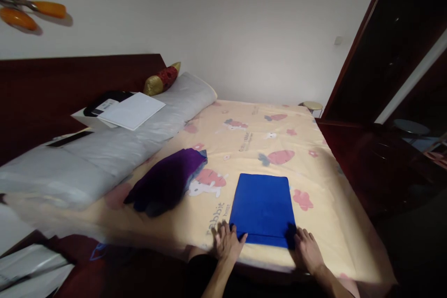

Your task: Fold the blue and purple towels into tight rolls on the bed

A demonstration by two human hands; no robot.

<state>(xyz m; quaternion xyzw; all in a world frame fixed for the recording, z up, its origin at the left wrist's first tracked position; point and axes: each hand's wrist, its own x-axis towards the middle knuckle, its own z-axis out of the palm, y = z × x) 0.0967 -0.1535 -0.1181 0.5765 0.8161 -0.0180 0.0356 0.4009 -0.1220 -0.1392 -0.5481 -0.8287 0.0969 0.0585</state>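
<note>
A smooth folded blue cloth (263, 205) lies flat as a near rectangle close to the bed's front edge. A narrow fold line runs across its near end. At its near left corner rests my left hand (227, 242), fingers apart and the thumb lying on the fold. My right hand (309, 249) is at the near right corner, its fingers bent and closed against the cloth's edge; the thumb is partly in shadow. To the left, apart from both hands, lies a dark purple folded garment (171, 179) with a grey-blue edge.
The bed has a cream sheet (240, 153) printed with rabbits and carrots. A long plastic-wrapped grey roll (115, 149) lies along the headboard (70, 84), with a white flat box (134, 109) on it. A red and gold cushion (162, 79) is behind. One stool (312, 106) stands beyond the bed.
</note>
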